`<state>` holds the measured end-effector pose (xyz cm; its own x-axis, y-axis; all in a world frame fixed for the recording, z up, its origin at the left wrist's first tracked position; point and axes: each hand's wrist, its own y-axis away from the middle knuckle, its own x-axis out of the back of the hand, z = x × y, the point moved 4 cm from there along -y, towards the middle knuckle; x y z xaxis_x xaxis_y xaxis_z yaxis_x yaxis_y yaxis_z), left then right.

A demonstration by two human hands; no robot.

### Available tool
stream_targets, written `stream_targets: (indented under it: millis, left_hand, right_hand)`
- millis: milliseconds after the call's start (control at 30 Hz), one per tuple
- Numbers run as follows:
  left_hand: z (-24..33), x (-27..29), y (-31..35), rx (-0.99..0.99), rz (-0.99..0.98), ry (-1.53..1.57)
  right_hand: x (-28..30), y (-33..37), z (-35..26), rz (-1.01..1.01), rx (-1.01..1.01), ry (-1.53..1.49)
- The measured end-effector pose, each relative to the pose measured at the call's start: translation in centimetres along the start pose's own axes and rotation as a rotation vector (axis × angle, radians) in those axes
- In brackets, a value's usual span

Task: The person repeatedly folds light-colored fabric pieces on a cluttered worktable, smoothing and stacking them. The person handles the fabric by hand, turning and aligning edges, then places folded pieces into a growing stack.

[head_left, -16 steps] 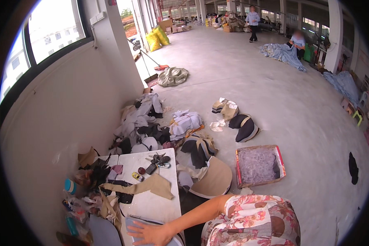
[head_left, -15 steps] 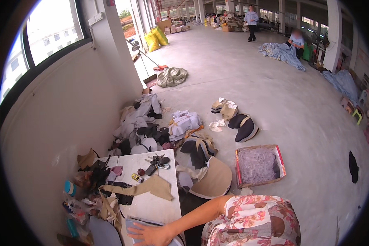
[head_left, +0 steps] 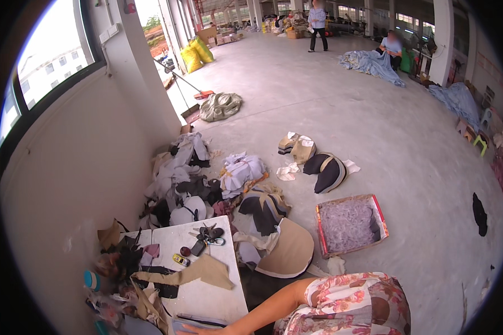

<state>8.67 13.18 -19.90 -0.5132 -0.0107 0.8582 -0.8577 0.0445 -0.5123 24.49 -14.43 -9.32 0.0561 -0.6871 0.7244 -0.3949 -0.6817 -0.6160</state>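
Observation:
My right hand [head_left: 205,330] lies at the lower edge, cut off by the frame. Its visible fingers are stretched out flat over a blue-grey fabric piece [head_left: 180,324] on the white table [head_left: 207,301]. A dark slim strip [head_left: 200,320] lies just beyond the fingers. Farther up the table rests an irregular tan fabric piece [head_left: 207,272]. Near it are a small yellow toy car [head_left: 181,259], a dark red round thing [head_left: 185,251] and a bunch of keys [head_left: 209,233] with dark fobs. My left hand is out of view.
Fabric scraps and plastic bags crowd the table's left side. A curved tan panel [head_left: 288,248] sits beside the table. Past it stand a red-edged box [head_left: 347,226] of pale shreds and curved fabric stacks [head_left: 327,172]. One person [head_left: 317,25] stands far off; another [head_left: 391,47] sits with blue cloth.
My view has shifted, so the table sits lower and my right hand has slipped mostly below the lower edge. The standing person in the distance is farther left and slightly larger.

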Motion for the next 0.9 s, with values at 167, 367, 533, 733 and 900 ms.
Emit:
stream_targets:
  millis: [167,367,533,733,900]
  left_hand:
    - [3.7,1.3,-1.7,0.01,-0.088,0.046]
    - [9.5,7.5,-7.7,0.026,-0.266,0.103]
    - [10.1,7.6,-8.4,0.016,-0.323,0.113]
    - [10.0,7.5,-8.3,0.039,-0.361,0.115]
    - [9.9,8.0,-8.4,0.048,-0.366,0.098]
  right_hand:
    - [-1.0,0.6,0.6,-0.021,-0.003,0.032]
    - [-0.5,0.1,0.2,-0.063,-0.017,0.039]
    - [-0.9,0.5,0.8,-0.038,-0.018,0.013]
    - [-0.1,0.8,0.4,-0.052,0.006,0.058]
    - [-0.2,0.5,0.5,-0.086,0.019,0.05]
